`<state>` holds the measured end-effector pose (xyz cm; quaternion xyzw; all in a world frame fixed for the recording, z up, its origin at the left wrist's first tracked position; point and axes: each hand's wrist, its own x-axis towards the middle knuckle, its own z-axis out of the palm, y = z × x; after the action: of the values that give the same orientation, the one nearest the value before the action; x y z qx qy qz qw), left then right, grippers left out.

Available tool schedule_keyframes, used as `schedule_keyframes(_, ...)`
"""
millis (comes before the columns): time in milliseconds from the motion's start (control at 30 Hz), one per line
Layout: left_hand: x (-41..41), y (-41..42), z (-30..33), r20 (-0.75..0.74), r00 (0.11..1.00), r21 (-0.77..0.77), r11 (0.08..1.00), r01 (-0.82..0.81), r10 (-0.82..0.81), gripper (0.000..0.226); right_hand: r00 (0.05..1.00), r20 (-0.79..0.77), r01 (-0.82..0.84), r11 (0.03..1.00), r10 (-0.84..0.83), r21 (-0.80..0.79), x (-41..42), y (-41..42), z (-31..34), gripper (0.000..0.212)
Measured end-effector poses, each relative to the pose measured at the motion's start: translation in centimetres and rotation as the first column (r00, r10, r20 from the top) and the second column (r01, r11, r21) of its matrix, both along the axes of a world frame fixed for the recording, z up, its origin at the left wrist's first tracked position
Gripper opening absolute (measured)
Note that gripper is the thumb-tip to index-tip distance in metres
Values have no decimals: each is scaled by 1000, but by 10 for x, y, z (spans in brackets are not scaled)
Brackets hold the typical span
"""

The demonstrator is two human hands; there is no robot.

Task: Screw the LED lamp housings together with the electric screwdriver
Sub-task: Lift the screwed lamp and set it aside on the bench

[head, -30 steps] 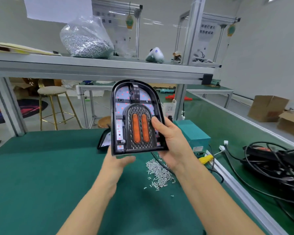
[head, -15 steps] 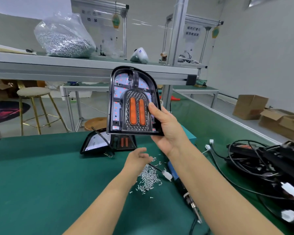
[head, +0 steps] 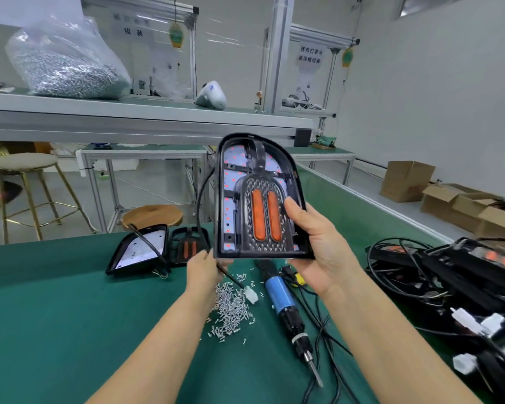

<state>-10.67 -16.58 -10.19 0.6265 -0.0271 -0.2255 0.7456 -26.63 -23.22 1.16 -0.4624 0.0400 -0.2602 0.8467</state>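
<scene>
Shelf [head: 146, 123]: bag of screws [head: 64, 68], white device [head: 212, 96]
Floor: two stools [head: 24, 163] [head: 152, 215]
Right: cardboard boxes [head: 408, 180]

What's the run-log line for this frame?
phase: inspect | right hand: holds lamp housing raised | left hand: at housing's lower corner, grip unclear | electric screwdriver: on mat, untouched | screws: loose pile

Held arch-shaped black plastic lamp housing [head: 260, 199]: black rim, pale panel dotted red, two orange oval lenses within diamond-patterned grey surround. Green felt table [head: 56, 316] beneath. Below housing: silver screw pile [head: 232, 307]; electric screwdriver [head: 286, 310] with blue grip, black collar, metal bit. Left of housing: second black lamp housing [head: 140, 249] with white inner face; small black grille piece [head: 188, 247] with orange strips.
</scene>
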Motion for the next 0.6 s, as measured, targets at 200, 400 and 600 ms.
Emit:
schedule_keyframes(200, -14, 14, 48, -111, 987, -467, 883, 51, -115, 21, 991, -90, 98, 995, -97, 3, -14, -13, -16, 39)
schedule_keyframes(400, -58, 14, 83, -60, 932, -432, 851, 298, -357, 23, 950, -174, 261, 965, -260, -19, -35, -21, -39, 25)
schedule_keyframes(600, -116, -18, 92, 86, 815, -280, 771, 572, -573, 34, 871, -142, 475, 880, -469, 3, -78, -37, -44, 18)
